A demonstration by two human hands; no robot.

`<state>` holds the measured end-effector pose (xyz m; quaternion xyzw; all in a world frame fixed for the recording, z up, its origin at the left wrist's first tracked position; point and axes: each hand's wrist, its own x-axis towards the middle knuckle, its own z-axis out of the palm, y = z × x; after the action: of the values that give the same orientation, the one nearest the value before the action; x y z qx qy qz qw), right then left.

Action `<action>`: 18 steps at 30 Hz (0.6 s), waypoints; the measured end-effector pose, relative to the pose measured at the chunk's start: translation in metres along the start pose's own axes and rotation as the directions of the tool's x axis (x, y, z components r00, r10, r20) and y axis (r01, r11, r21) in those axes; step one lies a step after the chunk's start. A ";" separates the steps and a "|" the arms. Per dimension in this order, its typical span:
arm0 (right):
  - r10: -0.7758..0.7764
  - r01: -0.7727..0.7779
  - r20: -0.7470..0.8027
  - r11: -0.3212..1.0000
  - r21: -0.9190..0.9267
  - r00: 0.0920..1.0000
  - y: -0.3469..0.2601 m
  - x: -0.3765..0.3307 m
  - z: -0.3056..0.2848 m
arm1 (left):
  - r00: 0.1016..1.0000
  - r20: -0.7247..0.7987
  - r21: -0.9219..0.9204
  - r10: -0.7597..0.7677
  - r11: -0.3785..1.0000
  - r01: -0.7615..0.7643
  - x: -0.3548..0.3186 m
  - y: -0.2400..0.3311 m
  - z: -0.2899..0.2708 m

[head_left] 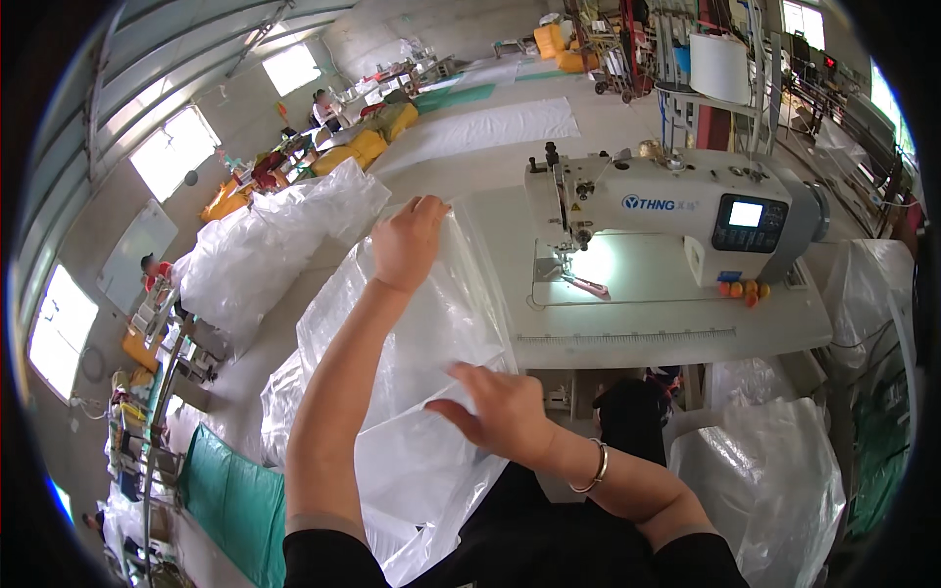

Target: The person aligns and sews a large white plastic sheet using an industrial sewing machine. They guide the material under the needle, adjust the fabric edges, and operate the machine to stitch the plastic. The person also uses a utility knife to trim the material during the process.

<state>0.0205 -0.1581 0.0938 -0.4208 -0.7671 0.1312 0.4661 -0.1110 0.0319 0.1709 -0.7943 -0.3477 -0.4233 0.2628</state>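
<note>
A clear plastic sheet (421,323) hangs off the left end of the sewing table (667,338) and runs down over my lap. Its upper edge is gripped in my closed left hand (407,243), arm stretched forward. My right hand (505,412) is over the lower folds, thumb and fingers apart; whether it touches the plastic I cannot tell. To the right stands a white sewing machine (647,196), its lamp and small screen lit. Thread snips (586,285) with a pinkish handle lie by its needle.
Small orange and red balls (747,291) sit at the machine's base. A white thread cone (720,69) stands behind it. More clear plastic is heaped at left (265,255) and lower right (765,480). A green sheet (230,500) lies lower left. People work along the left wall.
</note>
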 end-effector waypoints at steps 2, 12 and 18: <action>-0.058 0.067 0.101 0.994 -0.089 0.993 0.002 -0.003 0.002 | 1.000 -0.003 -0.017 0.003 1.000 -0.003 0.000 -0.001 0.001; 0.287 -0.305 0.139 0.943 0.131 0.948 0.106 -0.060 0.016 | 0.940 0.091 -0.205 -0.330 0.917 0.342 0.006 -0.018 -0.079; 0.440 -0.381 0.113 0.586 0.715 0.891 0.038 -0.006 0.004 | 0.997 0.001 0.072 0.073 0.995 -0.073 0.010 0.016 -0.064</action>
<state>0.0385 -0.1392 0.0655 -0.3737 -0.5164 0.5089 0.5785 -0.1262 -0.0201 0.2102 -0.7961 -0.3332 -0.4013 0.3068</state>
